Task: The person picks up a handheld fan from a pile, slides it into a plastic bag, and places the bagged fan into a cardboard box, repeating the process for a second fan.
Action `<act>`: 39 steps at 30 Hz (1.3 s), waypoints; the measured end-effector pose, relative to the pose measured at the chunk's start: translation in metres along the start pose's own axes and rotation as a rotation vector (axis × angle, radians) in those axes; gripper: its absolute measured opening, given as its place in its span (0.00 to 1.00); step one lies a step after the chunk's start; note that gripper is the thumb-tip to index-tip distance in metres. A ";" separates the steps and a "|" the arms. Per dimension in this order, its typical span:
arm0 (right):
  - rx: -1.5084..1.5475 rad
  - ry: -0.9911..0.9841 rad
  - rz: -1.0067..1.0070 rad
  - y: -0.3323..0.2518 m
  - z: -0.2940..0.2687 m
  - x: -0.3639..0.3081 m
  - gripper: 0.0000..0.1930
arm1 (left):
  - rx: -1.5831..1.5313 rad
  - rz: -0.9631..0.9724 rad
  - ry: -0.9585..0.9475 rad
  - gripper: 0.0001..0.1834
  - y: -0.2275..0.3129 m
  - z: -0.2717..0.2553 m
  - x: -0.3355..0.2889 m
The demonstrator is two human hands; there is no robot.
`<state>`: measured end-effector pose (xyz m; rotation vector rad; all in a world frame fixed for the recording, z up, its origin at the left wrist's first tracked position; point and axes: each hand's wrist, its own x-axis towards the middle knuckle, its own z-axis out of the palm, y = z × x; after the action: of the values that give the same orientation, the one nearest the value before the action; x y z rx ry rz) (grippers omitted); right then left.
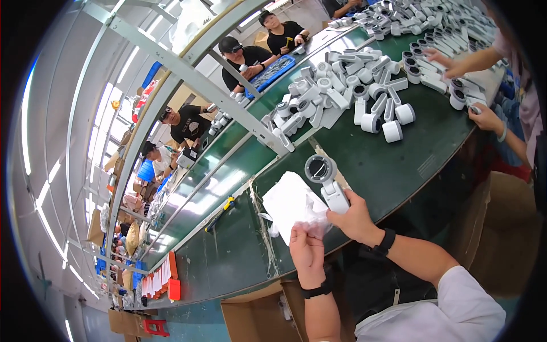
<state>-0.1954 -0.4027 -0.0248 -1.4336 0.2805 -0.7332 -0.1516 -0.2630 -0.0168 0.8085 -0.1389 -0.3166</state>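
Note:
In my right hand [357, 219] is a white and grey handheld device [335, 196], gripped by its handle. The round, dark-rimmed head of the device points away from me and up. My left hand [307, 249] pinches a crumpled piece of thin, clear plastic [310, 219], which looks like a bag, just left of the handle. Beneath the plastic, a white stack of thin sheets or bags [283, 200] lies on the green table [228, 256]. Both hands are above the near edge of the table, close together.
A large heap of similar devices [347, 85] covers the far table. At right, a co-worker's hands [484, 117] handle more devices. A yellow-and-black tool [221, 214] lies to the left. Open cardboard boxes [256, 316] stand below the table edge. A metal frame post [228, 102] crosses the table.

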 end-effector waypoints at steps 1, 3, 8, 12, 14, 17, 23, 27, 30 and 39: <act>0.082 0.000 0.053 0.003 -0.001 0.001 0.20 | -0.144 -0.034 0.006 0.07 0.003 -0.004 0.000; 0.193 0.000 0.141 -0.002 -0.004 0.004 0.19 | -0.165 -0.046 -0.071 0.06 0.010 -0.012 0.009; 0.231 -0.009 0.132 0.000 0.000 -0.001 0.18 | 0.216 0.043 0.101 0.07 0.007 0.026 -0.006; 0.288 -0.047 0.185 -0.019 -0.020 -0.006 0.19 | 0.254 0.106 0.215 0.10 0.007 0.026 -0.005; 0.321 -0.233 0.236 -0.034 -0.046 -0.007 0.20 | 0.329 0.181 0.235 0.09 0.010 0.023 -0.005; 0.313 -0.561 0.288 -0.052 -0.094 -0.014 0.26 | 0.475 0.173 0.157 0.09 0.009 0.027 -0.009; 0.051 -0.972 0.365 -0.075 -0.123 -0.005 0.45 | 0.503 0.114 0.046 0.11 0.006 0.038 -0.006; -0.095 -1.084 0.339 -0.069 -0.117 0.014 0.49 | 0.401 -0.052 -0.127 0.13 0.012 0.027 -0.007; -0.134 -1.129 0.329 -0.067 -0.115 0.020 0.43 | 0.228 -0.120 -0.261 0.14 0.020 0.017 -0.009; -0.227 -1.057 0.185 -0.054 -0.107 0.012 0.37 | 0.934 0.144 -0.228 0.18 0.037 0.024 -0.009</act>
<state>-0.2646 -0.4932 0.0134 -1.7869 -0.3367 0.2681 -0.1572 -0.2528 0.0271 1.6747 -0.5837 -0.1959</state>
